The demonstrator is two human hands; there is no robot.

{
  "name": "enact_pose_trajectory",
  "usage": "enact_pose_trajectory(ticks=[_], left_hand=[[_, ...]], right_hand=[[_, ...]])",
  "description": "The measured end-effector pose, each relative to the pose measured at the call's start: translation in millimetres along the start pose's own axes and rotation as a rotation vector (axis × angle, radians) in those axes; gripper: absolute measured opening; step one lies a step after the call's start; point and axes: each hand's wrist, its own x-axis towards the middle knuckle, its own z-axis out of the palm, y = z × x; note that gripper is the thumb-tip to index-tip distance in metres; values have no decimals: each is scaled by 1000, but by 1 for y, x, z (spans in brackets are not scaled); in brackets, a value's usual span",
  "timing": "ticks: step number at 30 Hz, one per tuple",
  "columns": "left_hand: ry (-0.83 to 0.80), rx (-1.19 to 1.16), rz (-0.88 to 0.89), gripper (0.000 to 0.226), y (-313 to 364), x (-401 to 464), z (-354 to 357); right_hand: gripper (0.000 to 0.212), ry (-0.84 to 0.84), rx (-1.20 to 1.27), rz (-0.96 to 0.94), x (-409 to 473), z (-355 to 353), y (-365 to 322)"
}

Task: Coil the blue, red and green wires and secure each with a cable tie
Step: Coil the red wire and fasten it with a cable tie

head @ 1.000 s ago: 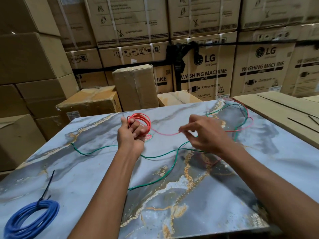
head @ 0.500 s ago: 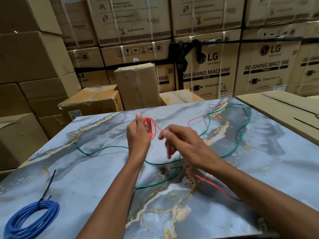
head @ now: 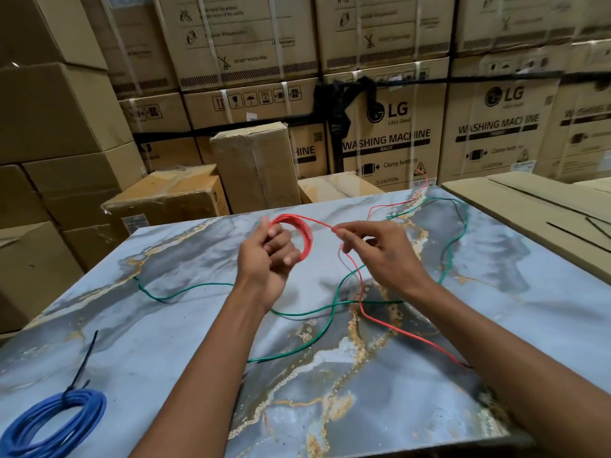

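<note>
My left hand (head: pixel 267 259) grips a small coil of red wire (head: pixel 305 236) held above the marble table (head: pixel 165 342). Just to the right of the coil, my right hand (head: pixel 380 256) pinches the same red wire. From that pinch the loose red length drops under my right forearm and trails back to the table's far right corner. A green wire (head: pixel 198 287) lies uncoiled across the table's middle, looping to the far right. At the near left corner sits a blue wire coil (head: pixel 53 421) bound by a black cable tie (head: pixel 82 365).
Stacked cardboard boxes (head: pixel 386 133) wall in the far side and left. A flat cardboard sheet (head: pixel 529 206) lies along the table's right edge, with thin black cable ties (head: pixel 578 236) on it.
My right hand has swung back out to the right of the coil, laying another turn of red wire. The loose red wire's tail has been drawn in from the far right corner.
</note>
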Motion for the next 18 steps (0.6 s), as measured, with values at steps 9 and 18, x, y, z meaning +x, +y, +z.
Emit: enact_pose_trajectory(ticks=[9,18], left_hand=[[713,-86,230,38,16,15,-28],[452,298,203,42,-9,12,-11]], right_hand=[[25,-240,-594,-319,-4,-2,0],[11,-386,-871,-485,-20,20,-20]])
